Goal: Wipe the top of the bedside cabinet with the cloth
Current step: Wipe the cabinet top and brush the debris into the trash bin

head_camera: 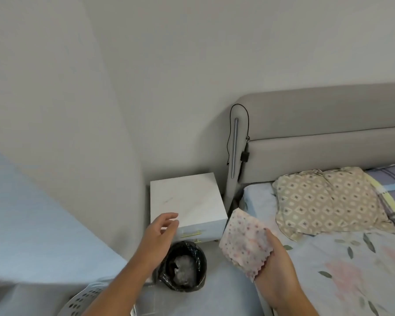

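Note:
The bedside cabinet (185,197) is white with a marble-look top and stands in the corner between the wall and the bed. Nothing lies on its top. My right hand (277,274) holds a pale dotted cloth (244,242) with a scalloped edge, in the air to the right of the cabinet's front corner, over the gap beside the bed. The cloth does not touch the cabinet. My left hand (161,233) is open, fingers apart, in front of the cabinet's front left corner, holding nothing.
A small bin with a black liner (185,265) stands on the floor just below the cabinet. A white perforated basket (82,302) is at the lower left. The bed (342,258) with pillows (328,201) and a grey headboard (328,124) fills the right side.

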